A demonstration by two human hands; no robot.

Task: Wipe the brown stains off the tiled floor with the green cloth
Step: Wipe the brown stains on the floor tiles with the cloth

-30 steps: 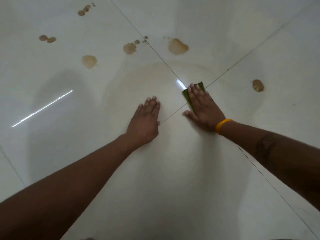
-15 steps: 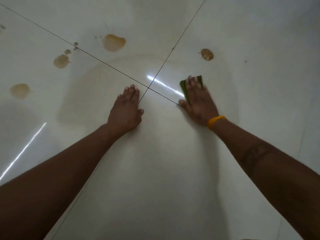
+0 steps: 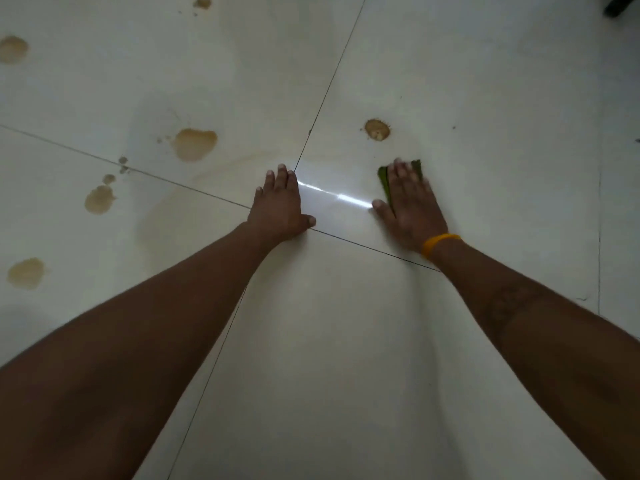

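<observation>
Our right hand (image 3: pixel 410 206) presses the green cloth (image 3: pixel 384 183) flat, fingers straight; left hand (image 3: pixel 278 206) spread on the tiled floor (image 3: pixel 485 81); brown stain (image 3: pixel 376 129) just beyond the cloth.

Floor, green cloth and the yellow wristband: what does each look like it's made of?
Floor: glazed ceramic or porcelain tile, glossy; it mirrors a bright light streak and shows thin dark grout lines.
Green cloth: soft fabric, matte, lying flat under the right hand; weave too blurred to tell.
Yellow wristband: probably silicone or rubber, a smooth, plain band.

Yellow wristband (image 3: pixel 439 243), dark object (image 3: pixel 621 5) at the top right corner, bright light streak (image 3: pixel 341 196)
</observation>
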